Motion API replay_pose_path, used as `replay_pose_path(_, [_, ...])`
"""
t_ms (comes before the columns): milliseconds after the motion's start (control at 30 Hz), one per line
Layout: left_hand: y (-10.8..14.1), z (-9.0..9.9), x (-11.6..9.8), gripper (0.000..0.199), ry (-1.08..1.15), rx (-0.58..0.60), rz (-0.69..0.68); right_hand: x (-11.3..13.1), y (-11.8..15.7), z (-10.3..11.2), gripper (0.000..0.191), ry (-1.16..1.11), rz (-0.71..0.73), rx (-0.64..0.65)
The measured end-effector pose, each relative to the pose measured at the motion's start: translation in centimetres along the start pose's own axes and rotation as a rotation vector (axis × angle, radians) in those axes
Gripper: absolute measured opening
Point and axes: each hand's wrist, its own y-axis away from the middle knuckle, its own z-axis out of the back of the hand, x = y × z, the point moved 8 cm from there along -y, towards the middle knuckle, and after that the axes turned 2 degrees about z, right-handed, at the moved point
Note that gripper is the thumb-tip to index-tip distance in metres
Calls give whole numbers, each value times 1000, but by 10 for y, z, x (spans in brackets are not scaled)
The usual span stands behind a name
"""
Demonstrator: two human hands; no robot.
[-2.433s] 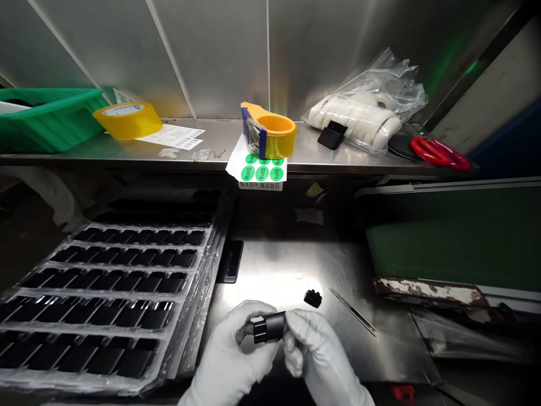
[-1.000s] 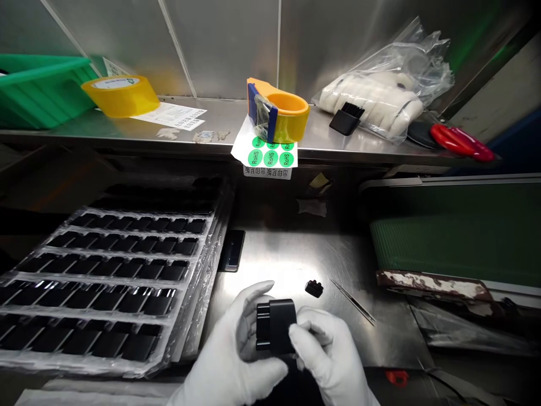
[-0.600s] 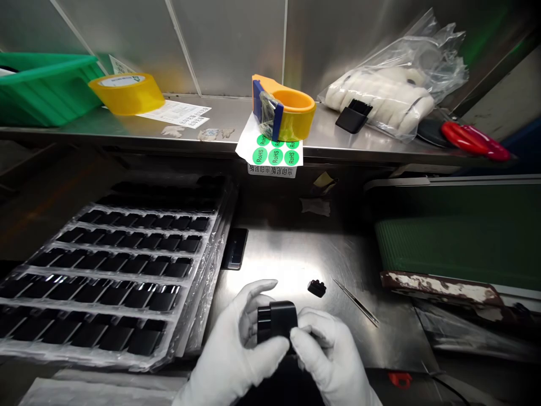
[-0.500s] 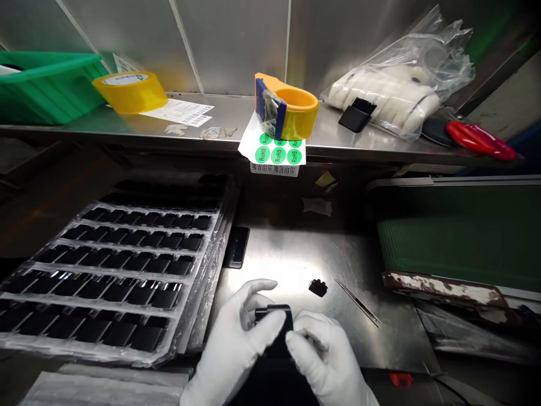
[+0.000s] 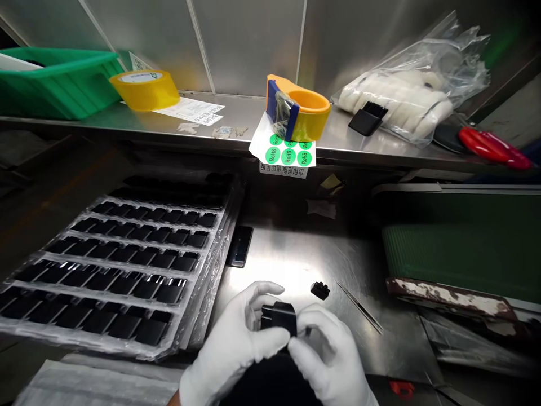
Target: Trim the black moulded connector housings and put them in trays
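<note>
Both my hands wear white gloves and meet at the near edge of the steel table. My left hand (image 5: pixel 240 332) is closed round a glossy black plastic part (image 5: pixel 279 317), its thumb along the near side. My right hand (image 5: pixel 333 355) touches the same part's right edge with thumb and fingertips; whether a small piece sits between those fingers is hidden. Beyond the hands lies a small black piece with bumps on top (image 5: pixel 320 290). A pair of metal tweezers (image 5: pixel 360 308) rests to its right.
At left, a clear plastic tray (image 5: pixel 186 293) holds rows of black parts, beside a phone (image 5: pixel 239 246). A green conveyor belt (image 5: pixel 460 237) stands right. The shelf behind carries a tape dispenser (image 5: pixel 310 121), tape roll (image 5: pixel 147 93), green bin (image 5: pixel 63 84), brush (image 5: pixel 367 119) and bagged gloves (image 5: pixel 397 98).
The black part has turned in my left hand, so more of its broad face shows, and the left thumb has shifted lower along it. The whole view has shifted slightly.
</note>
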Motion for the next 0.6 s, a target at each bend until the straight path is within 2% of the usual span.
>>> replay_pose_path(33, [-2, -6, 3, 45, 114, 99, -10, 1, 2, 2, 39, 27, 24, -15])
replay_pose_path(100, [-5, -18, 10, 37, 337, 308, -27, -2, 4, 3, 95, 83, 12, -24])
replay_pose_path(133, [-7, -23, 15, 35, 434, 388, -28, -2, 4, 0, 110, 99, 10, -3])
replay_pose_path(167, [-8, -26, 22, 36, 520, 441, -21, -1, 3, -5, 115, 93, 16, 33])
replay_pose_path(233, [-10, -32, 35, 37, 660, 496, 2, 5, -1, -15, 112, 26, 63, 105])
replay_pose_path(333, [-8, -38, 46, 36, 784, 522, 7, 12, -6, -18, 114, -50, 76, 90])
replay_pose_path(500, [-2, -43, 41, 36, 823, 572, -4, 18, -10, -21, 113, -45, 83, 96])
replay_pose_path(600, [5, -31, 42, 37, 824, 536, -55, 14, -7, -30, 96, 11, 176, 140])
